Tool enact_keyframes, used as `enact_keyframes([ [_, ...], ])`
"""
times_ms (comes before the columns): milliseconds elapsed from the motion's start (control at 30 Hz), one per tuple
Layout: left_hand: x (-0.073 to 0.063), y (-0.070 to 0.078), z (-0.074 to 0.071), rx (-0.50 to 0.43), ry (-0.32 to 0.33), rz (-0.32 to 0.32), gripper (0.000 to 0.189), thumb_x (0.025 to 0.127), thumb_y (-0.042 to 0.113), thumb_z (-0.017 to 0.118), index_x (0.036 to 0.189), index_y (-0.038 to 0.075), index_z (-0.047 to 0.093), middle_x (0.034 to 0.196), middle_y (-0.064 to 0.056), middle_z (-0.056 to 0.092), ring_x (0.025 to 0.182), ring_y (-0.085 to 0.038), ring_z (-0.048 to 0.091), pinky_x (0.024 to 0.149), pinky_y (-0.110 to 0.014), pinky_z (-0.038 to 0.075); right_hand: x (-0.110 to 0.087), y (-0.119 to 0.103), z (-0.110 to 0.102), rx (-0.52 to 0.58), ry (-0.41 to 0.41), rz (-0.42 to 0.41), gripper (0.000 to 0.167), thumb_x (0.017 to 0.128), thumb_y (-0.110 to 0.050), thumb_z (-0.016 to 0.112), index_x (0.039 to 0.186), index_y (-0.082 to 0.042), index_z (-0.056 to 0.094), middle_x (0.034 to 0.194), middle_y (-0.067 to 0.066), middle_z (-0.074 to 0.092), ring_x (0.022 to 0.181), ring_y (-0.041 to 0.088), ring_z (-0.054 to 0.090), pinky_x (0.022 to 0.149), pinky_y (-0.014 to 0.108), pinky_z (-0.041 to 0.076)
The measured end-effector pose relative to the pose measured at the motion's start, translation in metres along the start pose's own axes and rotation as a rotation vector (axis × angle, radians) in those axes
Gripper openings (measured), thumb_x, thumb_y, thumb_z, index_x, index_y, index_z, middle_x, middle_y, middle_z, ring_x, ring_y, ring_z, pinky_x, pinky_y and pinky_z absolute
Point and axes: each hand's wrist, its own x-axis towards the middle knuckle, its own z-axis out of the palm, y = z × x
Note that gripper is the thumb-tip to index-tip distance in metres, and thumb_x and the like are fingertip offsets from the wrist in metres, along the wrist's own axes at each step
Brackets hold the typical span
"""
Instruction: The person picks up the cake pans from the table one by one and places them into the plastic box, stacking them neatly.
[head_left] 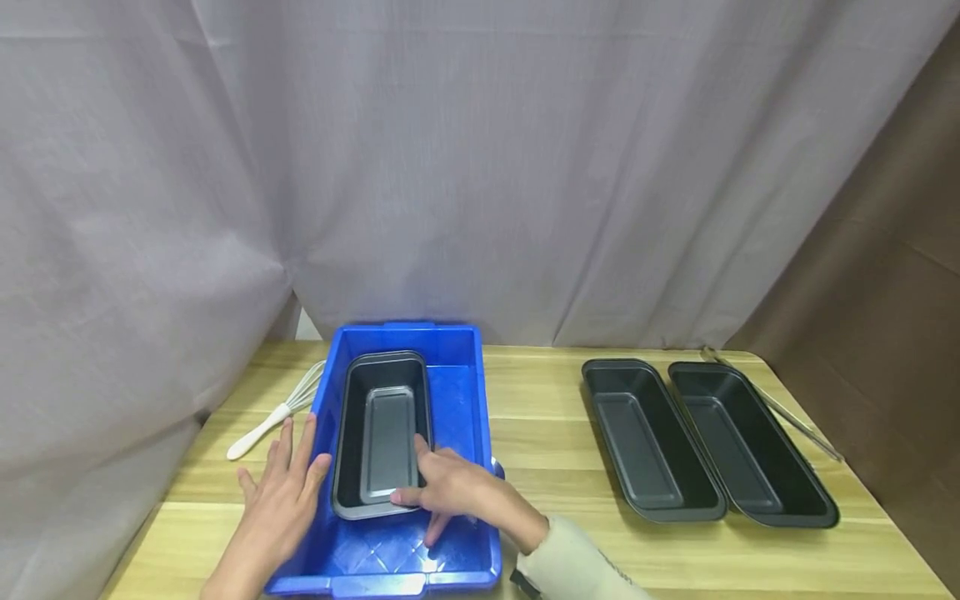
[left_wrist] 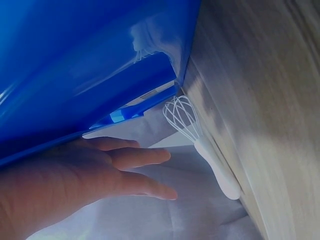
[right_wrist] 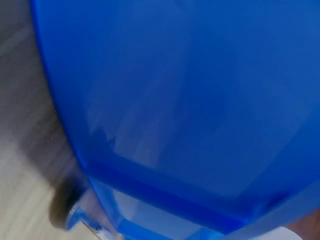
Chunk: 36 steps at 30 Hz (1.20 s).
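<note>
In the head view, a dark loaf pan (head_left: 389, 437) sits inside a blue plastic bin (head_left: 480, 400), toward its left side. My right hand (head_left: 457, 483) reaches over the bin's right wall. Its spread fingers are at the pan's near right corner, some over the pan's inside, while the thumb hangs down outside it. My left hand (head_left: 281, 500) lies along the bin's left rim with fingers straight and spread, as the left wrist view also shows. Beyond those fingers, a white-handled whisk (left_wrist: 217, 170) lies on the table. Only bin surface and table fill most of the right wrist view.
Two more dark loaf pans, a left one (head_left: 637, 442) and a right one (head_left: 738, 437), stand side by side on the wooden table (head_left: 540, 400). A thin metal tool (head_left: 802, 425) lies beside the right one. A grey curtain (head_left: 480, 167) hangs behind.
</note>
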Motion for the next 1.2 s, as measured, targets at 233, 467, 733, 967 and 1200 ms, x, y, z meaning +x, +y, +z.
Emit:
enact_keyframes([
  [233, -0.002, -0.002, 0.002, 0.008, -0.001, -0.018, 0.069, 0.121, 0.042, 0.036, 0.175, 0.003, 0.017, 0.176, -0.040, 0.010, 0.157, -0.070, 0.018, 0.112, -0.096, 0.004, -0.024, -0.003, -0.019, -0.301, 0.217, -0.243, 0.065, 0.111, -0.036, 0.068, 0.161, 0.002, 0.051, 0.164, 0.030, 0.051, 0.122, 0.034, 0.076, 0.119, 0.058, 0.049],
  [467, -0.001, 0.001, 0.004, 0.035, 0.027, -0.003, 0.073, 0.118, 0.041, 0.048, 0.174, 0.003, 0.021, 0.174, -0.042, 0.015, 0.156, -0.071, 0.020, 0.112, -0.096, 0.008, -0.068, 0.032, -0.047, -0.308, 0.297, -0.463, 0.059, 0.114, -0.044, 0.060, 0.163, -0.013, 0.054, 0.180, 0.008, 0.035, 0.168, 0.039, 0.026, 0.128, 0.066, 0.034],
  [733, 0.002, 0.001, 0.000, 0.058, 0.049, 0.005, 0.072, 0.117, 0.040, 0.050, 0.173, 0.002, 0.025, 0.176, -0.040, 0.008, 0.158, -0.074, 0.005, 0.112, -0.096, 0.005, -0.096, 0.068, -0.057, -0.501, 0.470, -0.483, 0.061, 0.113, -0.043, 0.061, 0.165, -0.013, 0.051, 0.180, 0.013, 0.031, 0.166, 0.043, 0.028, 0.129, 0.062, 0.031],
  [967, 0.003, 0.001, 0.000, 0.048, 0.039, 0.003, 0.073, 0.117, 0.042, 0.049, 0.173, 0.001, 0.025, 0.176, -0.041, 0.005, 0.158, -0.074, 0.002, 0.113, -0.095, 0.003, -0.110, 0.104, -0.070, -0.584, 0.627, -0.466, 0.058, 0.107, -0.032, 0.073, 0.159, -0.010, 0.058, 0.171, 0.021, 0.046, 0.153, 0.049, 0.049, 0.116, 0.070, 0.046],
  [1200, 0.002, 0.000, 0.001, 0.041, 0.059, 0.017, 0.072, 0.117, 0.042, 0.050, 0.172, 0.000, 0.027, 0.175, -0.043, 0.007, 0.157, -0.075, 0.004, 0.112, -0.096, 0.005, -0.126, 0.152, -0.095, -0.613, 0.833, -0.364, 0.053, 0.098, -0.021, 0.083, 0.145, -0.001, 0.069, 0.152, 0.026, 0.065, 0.113, 0.038, 0.070, 0.087, 0.060, 0.061],
])
